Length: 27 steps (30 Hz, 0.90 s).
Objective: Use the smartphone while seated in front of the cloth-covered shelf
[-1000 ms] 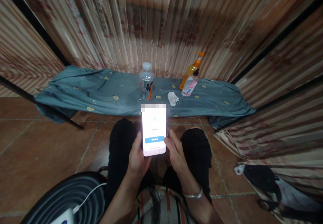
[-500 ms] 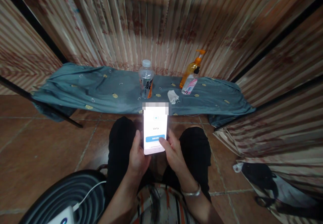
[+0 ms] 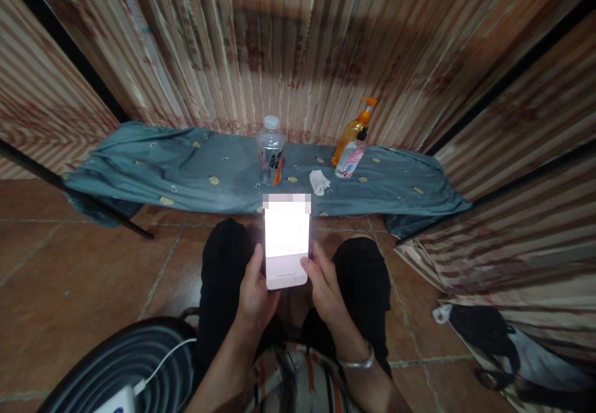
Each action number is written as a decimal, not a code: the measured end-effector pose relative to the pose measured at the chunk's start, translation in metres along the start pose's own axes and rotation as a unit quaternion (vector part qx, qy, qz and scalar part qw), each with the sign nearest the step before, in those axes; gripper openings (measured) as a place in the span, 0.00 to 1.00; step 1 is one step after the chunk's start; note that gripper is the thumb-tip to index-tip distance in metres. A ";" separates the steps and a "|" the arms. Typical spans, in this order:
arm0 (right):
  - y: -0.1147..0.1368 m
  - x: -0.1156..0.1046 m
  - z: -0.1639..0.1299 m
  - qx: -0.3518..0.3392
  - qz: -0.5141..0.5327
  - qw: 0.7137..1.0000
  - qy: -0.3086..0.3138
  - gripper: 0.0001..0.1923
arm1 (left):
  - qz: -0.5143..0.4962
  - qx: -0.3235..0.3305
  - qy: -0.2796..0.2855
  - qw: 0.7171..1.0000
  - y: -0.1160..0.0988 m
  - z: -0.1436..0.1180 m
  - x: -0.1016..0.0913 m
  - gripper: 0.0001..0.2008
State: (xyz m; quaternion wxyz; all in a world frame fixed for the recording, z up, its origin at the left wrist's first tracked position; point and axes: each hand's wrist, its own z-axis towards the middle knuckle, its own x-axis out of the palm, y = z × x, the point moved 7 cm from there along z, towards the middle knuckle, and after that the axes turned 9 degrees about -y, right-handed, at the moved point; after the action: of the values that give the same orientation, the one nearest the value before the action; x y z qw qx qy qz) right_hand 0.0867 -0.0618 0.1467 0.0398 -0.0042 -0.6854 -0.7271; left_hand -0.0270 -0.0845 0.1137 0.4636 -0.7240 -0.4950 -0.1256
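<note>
Black disc: we note a ridged round surface (image 3: 158,332) at lower left, bearing a white device (image 3: 118,402) with a white cable (image 3: 170,352).
Bench: we find a patterned blue-green cloth (image 3: 109,167) draped along it.
Left hand: we record the left hand (image 3: 257,292) closed around the phone's lower left side, thumb along the edge.
Clear bottle: a capped bottle (image 3: 270,158) stands upright on the cloth, beyond the phone.
Phone: the phone (image 3: 287,233) is between both hands, above the lap; its screen is lit, its top blurred out.
Progress: we judge the phone's use under way; lifting and lighting are done, setting down is not.
Tissue: crumpled white paper (image 3: 319,182) lies on the cloth.
Right hand: the right hand (image 3: 326,285) wraps the phone's lower right side, thumb over the screen; we cannot tell whether it presses.
Other bottles: an orange pump bottle (image 3: 347,135) stands just behind a smaller labelled bottle (image 3: 350,162).
</note>
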 end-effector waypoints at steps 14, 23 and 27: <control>0.021 -0.003 0.028 -0.041 -0.026 0.999 -0.006 0.13 | -0.001 -0.008 -0.005 1.000 0.002 -0.004 0.001 0.18; 0.031 0.007 0.030 -0.045 -0.009 0.999 0.016 0.13 | -0.004 -0.008 -0.006 1.000 0.003 -0.002 0.001 0.19; 0.027 0.004 0.028 -0.053 -0.017 0.998 0.015 0.13 | -0.002 -0.009 -0.001 1.000 0.004 -0.002 0.001 0.20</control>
State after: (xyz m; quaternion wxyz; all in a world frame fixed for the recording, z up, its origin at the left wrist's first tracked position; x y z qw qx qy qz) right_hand 0.0835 -0.0351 0.1757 0.0370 0.0163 -0.6455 -0.7627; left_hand -0.0226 -0.0855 0.1137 0.4559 -0.7276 -0.4958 -0.1303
